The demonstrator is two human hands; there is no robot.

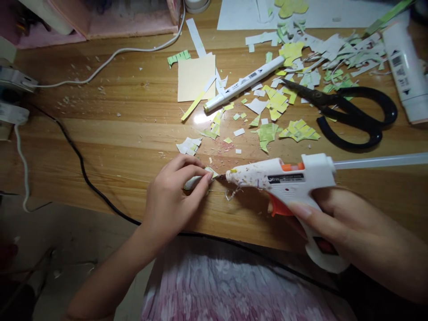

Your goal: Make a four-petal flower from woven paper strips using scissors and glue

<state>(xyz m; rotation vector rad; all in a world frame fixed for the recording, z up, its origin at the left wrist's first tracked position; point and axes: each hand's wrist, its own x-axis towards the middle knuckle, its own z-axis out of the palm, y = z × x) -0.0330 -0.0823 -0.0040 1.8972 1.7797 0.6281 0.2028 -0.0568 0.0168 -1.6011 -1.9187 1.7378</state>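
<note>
My right hand (334, 218) is wrapped round the handle of a white hot glue gun (284, 178). A finger lies at its orange trigger (280, 206), and a clear glue stick (381, 161) juts from its back. The nozzle points left, at the tip of a small pale green-and-white paper piece (211, 171). My left hand (179, 187) pinches that paper piece between thumb and fingers, low over the table. The fingers partly cover it. Strings of dried glue hang below the nozzle.
Black scissors (347, 107) lie partly open at the right, near a white tube (406, 73). Paper scraps (276, 102), a white marker (245, 84) and a cream square (197, 78) lie beyond my hands. A black cord (78, 154) crosses the wooden table (140, 111) at the left.
</note>
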